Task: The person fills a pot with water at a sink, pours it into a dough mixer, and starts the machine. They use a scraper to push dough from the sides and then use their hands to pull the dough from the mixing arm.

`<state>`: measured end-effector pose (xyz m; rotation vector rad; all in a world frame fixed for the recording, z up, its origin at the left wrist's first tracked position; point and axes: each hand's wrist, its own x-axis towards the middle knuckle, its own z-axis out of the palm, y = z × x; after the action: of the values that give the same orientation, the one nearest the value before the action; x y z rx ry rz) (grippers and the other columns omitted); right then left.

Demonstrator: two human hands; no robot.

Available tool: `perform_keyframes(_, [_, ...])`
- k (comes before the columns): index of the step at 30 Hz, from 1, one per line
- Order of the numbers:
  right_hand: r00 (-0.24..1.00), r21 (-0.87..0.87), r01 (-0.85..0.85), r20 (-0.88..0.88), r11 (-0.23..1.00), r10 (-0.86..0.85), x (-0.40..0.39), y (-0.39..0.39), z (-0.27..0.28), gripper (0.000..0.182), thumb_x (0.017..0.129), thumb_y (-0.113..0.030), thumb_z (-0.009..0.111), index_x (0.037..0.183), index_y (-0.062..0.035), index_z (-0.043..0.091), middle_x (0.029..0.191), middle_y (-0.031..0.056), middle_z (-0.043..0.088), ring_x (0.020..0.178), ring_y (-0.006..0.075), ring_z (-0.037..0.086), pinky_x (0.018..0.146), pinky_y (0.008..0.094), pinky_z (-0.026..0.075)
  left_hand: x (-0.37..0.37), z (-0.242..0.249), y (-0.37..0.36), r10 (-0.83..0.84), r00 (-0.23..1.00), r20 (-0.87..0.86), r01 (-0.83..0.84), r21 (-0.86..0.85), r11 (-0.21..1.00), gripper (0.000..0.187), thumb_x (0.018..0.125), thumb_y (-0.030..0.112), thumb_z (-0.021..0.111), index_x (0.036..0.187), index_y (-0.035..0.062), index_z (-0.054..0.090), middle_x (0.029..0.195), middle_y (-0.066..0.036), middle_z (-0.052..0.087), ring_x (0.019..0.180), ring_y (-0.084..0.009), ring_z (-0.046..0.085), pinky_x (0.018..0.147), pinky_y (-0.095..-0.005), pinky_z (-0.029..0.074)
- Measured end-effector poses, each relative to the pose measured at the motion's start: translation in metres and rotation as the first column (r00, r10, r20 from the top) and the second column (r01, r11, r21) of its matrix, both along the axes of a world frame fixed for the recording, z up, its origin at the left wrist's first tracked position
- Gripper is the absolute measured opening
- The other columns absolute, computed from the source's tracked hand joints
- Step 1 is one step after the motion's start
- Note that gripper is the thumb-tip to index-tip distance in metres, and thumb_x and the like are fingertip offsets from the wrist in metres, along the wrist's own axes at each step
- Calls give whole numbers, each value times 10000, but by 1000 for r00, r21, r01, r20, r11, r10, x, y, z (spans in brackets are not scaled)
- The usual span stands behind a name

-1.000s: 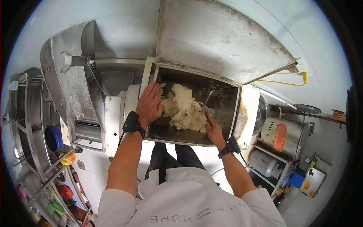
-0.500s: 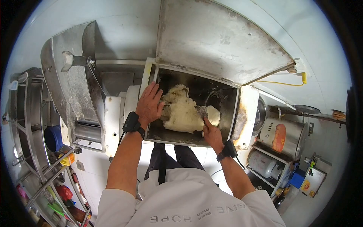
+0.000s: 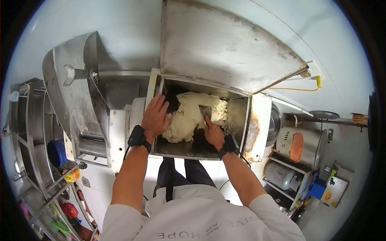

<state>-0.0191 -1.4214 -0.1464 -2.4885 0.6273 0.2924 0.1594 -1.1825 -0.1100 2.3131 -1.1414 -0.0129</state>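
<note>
A large pale mass of dough (image 3: 181, 118) lies in the metal tub of a mixer (image 3: 236, 116), curving in an arch from the front left to the right. My right hand (image 3: 214, 135) is inside the tub, closed around a flat metal dough scraper (image 3: 205, 111) whose blade lies against the dough. My left hand (image 3: 156, 117) rests on the tub's left rim with its fingers stretched out. Its thumb side is close to the dough; whether it touches is hard to tell.
The tub's hinged lid (image 3: 229, 44) stands raised behind it. To the left is a machine with metal rollers (image 3: 93, 146) and a curved chute (image 3: 72, 80). A metal rack (image 3: 36, 160) stands far left. On the right, a steel drum (image 3: 301, 146) sits above a gas cylinder (image 3: 280, 176).
The dough has shifted and spread into an arch, baring the tub floor at the front right. My right hand and scraper have moved left; my left hand stays on the rim.
</note>
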Motion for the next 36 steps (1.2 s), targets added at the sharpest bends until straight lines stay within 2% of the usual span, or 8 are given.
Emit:
perform_keyframes(6, [1000, 82, -13, 6, 997, 13, -20, 26, -12, 532, 968, -177, 500, 1484, -91, 399, 813, 290, 642, 705, 438, 635, 645, 518, 502, -1, 1, 0, 16, 1000, -2, -16, -2, 1000, 443, 820, 172, 641, 1194, -60, 597, 1368, -254, 493, 1374, -411, 365, 1138, -508, 319])
perform_keyframes(9, [976, 328, 210, -24, 921, -214, -15, 27, 10, 559, 997, -230, 506, 1527, -152, 344, 696, 135, 590, 523, 267, 542, 500, 427, 452, 0, 4, 0, 10, 1000, -13, -10, -6, 1000, 456, 813, 170, 652, 1204, -58, 597, 1372, -249, 495, 1380, -411, 359, 1137, -502, 320])
perform_keyframes(11, [711, 772, 596, -380, 220, -592, -6, 17, 60, 390, 1011, -292, 524, 1391, -204, 500, 681, -1, 470, 475, 107, 393, 404, 282, 349, -2, 3, -1, 7, 1000, -30, -8, -4, 1000, 468, 810, 171, 660, 1213, -58, 596, 1370, -247, 500, 1382, -413, 358, 1135, -500, 322])
perform_keyframes(14, [681, 840, 492, -535, -228, -500, -18, -9, 69, 133, 1008, -315, 544, 1114, -236, 560, 717, -35, 454, 483, 56, 377, 384, 186, 289, -3, 3, -2, 22, 1000, -8, -22, 14, 1000, 452, 816, 183, 661, 1197, -52, 600, 1389, -238, 478, 1393, -384, 344, 1145, -490, 318])
perform_keyframes(18, [662, 815, 424, -576, -395, -479, -31, -26, 75, 86, 1013, -303, 537, 1024, -220, 519, 742, 7, 518, 480, 60, 397, 364, 181, 307, -4, 3, -1, 26, 1000, 3, -26, 36, 999, 450, 835, 203, 656, 1203, -52, 598, 1385, -234, 480, 1394, -375, 345, 1145, -483, 319])
perform_keyframes(25, [624, 859, 467, -488, -209, -610, -39, -24, 66, 189, 1039, -269, 472, 1093, -101, 542, 917, 82, 604, 617, 104, 516, 453, 213, 426, -3, 5, 1, 2, 1000, 27, -2, -5, 1000, 433, 848, 197, 643, 1199, -51, 600, 1377, -237, 489, 1388, -378, 353, 1143, -490, 320])
perform_keyframes(30, [825, 754, 521, -323, 400, -464, -45, -17, 59, 273, 1056, -304, 419, 1099, -64, 545, 930, 54, 597, 670, 107, 536, 506, 248, 467, -2, 3, 0, 15, 1000, 1, -15, 6, 1000, 430, 843, 192, 641, 1195, -53, 603, 1376, -237, 492, 1384, -386, 359, 1137, -496, 326])
perform_keyframes(36, [840, 690, 531, -349, 492, -416, -54, -7, 40, 329, 1046, -341, 383, 1002, -53, 535, 825, 45, 578, 600, 105, 526, 480, 247, 451, -2, 1, -1, 29, 999, -13, -29, -21, 999, 463, 797, 159, 678, 1194, -68, 605, 1375, -244, 498, 1390, -397, 356, 1134, -483, 335])
